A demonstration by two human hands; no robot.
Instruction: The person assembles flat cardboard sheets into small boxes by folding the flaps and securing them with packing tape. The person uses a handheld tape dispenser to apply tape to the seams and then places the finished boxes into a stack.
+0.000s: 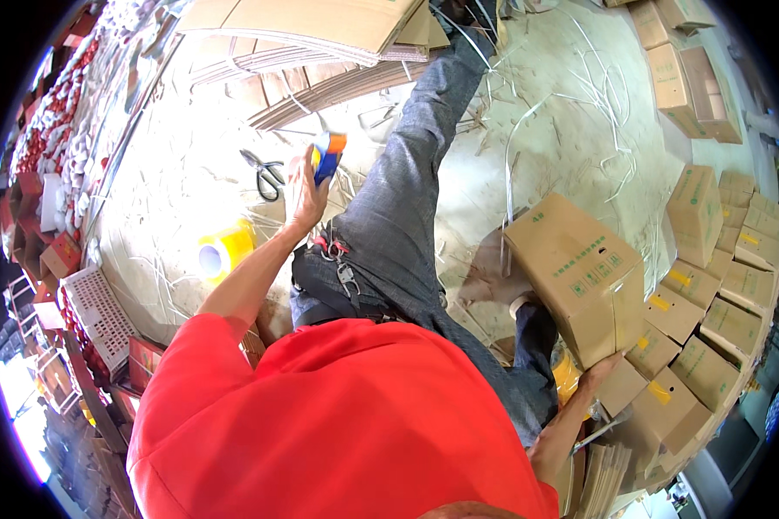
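My left hand is closed round a small blue and orange tape dispenser, held out over the littered floor. Just left of it lies a pair of black-handled scissors. My right hand grips the lower near corner of a closed cardboard box, its fingers partly hidden by the carton. The box sits tilted beside my bent right leg, with printed marks on the side facing up. A roll of clear yellow tape rests on the floor near my left forearm.
Flattened cardboard sheets are stacked ahead, by my outstretched leg. Many cartons stand in rows at the right. Loose white straps tangle on the floor ahead. A white perforated crate and red boxes line the left.
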